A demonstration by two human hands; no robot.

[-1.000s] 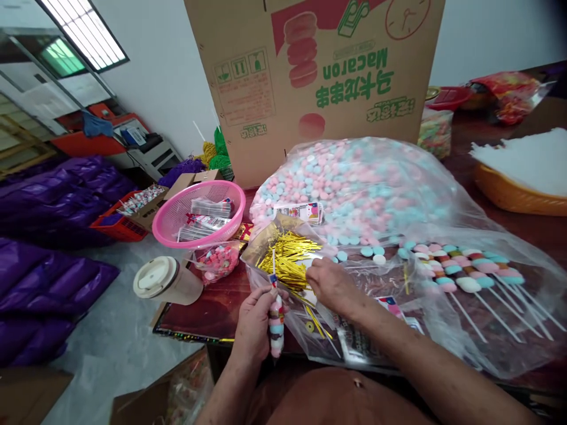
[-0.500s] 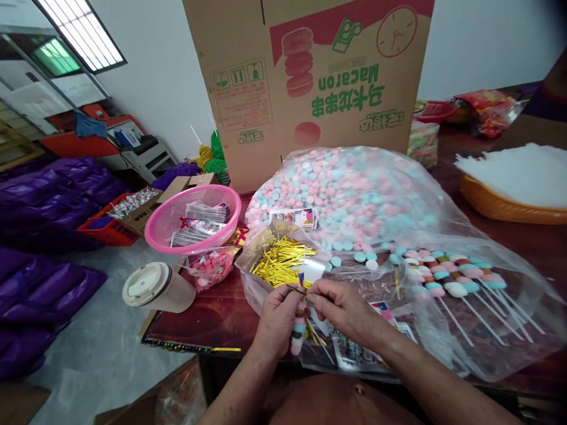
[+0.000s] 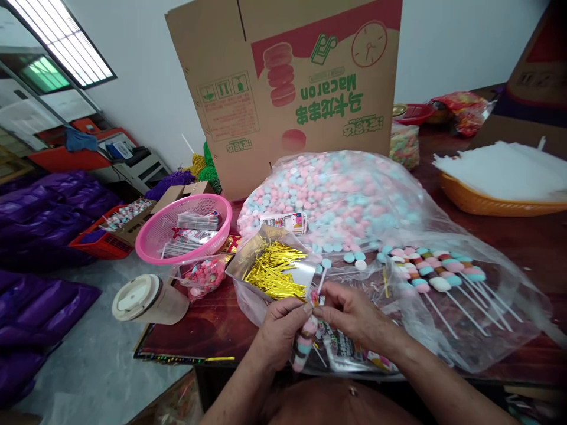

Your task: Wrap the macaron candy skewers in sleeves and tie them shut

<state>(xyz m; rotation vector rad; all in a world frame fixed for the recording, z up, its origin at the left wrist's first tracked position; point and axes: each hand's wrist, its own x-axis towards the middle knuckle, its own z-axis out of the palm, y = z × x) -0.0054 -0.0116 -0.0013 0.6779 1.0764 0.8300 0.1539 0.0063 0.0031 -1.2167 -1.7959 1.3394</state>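
Wrapped candy skewer (image 3: 303,348), one: hanging beneath the fingers, neck pinched between those of left hand (image 3: 281,330) and right hand (image 3: 358,316). Gold twist ties (image 3: 275,268), loose pile: just beyond the fingers. Bagged pink-and-blue candies (image 3: 336,200): farther beyond. Unwrapped candy skewers (image 3: 443,271): right of the fingers, above the bench (image 3: 177,343).

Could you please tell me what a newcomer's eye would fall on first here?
Probably the large cardboard box with its upside-down "Macaron" print, standing at the back, and the bulging clear bag of pink and blue sweets in front of it. Next, the shiny gold ties heaped just beyond the left hand, which holds a candy stick at the table's front edge, the right hand at its top.
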